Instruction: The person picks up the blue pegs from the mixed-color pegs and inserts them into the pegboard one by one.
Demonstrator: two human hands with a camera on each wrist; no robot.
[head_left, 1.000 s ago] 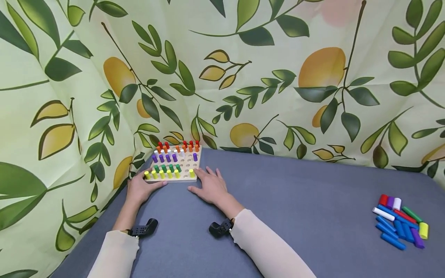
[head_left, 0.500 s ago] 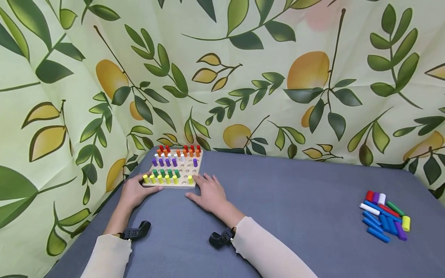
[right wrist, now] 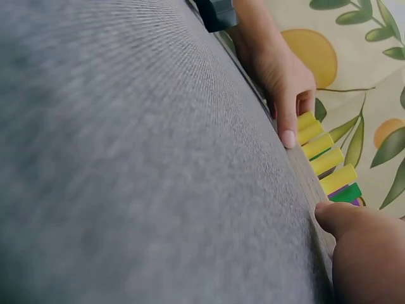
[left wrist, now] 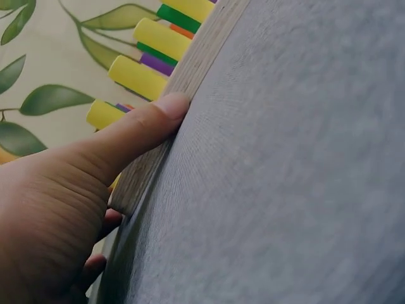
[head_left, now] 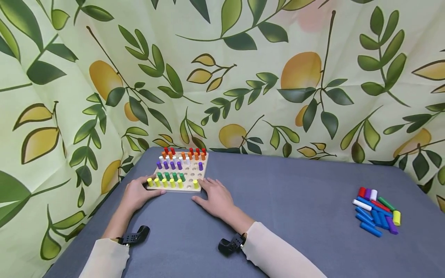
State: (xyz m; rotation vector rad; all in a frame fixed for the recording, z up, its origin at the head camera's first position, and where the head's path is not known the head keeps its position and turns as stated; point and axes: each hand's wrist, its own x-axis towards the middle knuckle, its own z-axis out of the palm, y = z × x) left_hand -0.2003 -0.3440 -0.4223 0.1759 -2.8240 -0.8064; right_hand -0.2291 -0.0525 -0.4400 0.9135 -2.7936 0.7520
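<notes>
The left hand (head_left: pixel 137 195), left of centre in the head view, is clamped on the near left corner of the board (head_left: pixel 184 189), its thumb lying along the front edge and its other fingers bent round the side. The right hand (head_left: pixel 219 197) is spread, its fingers fairly straight, with the forefinger at the near right corner; in the right wrist view its rounded thumb tip overlaps the front edge. The board is a flat, pale wooden slab with round holes and a streaky, grained edge, lying flat in the left half of the frame. Smooth upright cylinders stand in it: six yellow pegs (head_left: pixel 172 183) along the front, five grouped and one at the right corner, then green pegs (head_left: pixel 174 175), purple pegs (head_left: pixel 172 165), white, orange and, at the far edge, red pegs (head_left: pixel 197 150). Under it spreads the table (head_left: pixel 278 216), grey-blue with a fine woven texture. A pile (head_left: pixel 376 218) of loose rods, mostly blue, some thick and some slim, lies at the right of the frame. Black wrist cameras (head_left: pixel 133 236) sit below soft pale sleeves (head_left: pixel 278 251), and a creased cloth (head_left: pixel 250 127) printed with leaves and rounded fruit fills the upper frame.
</notes>
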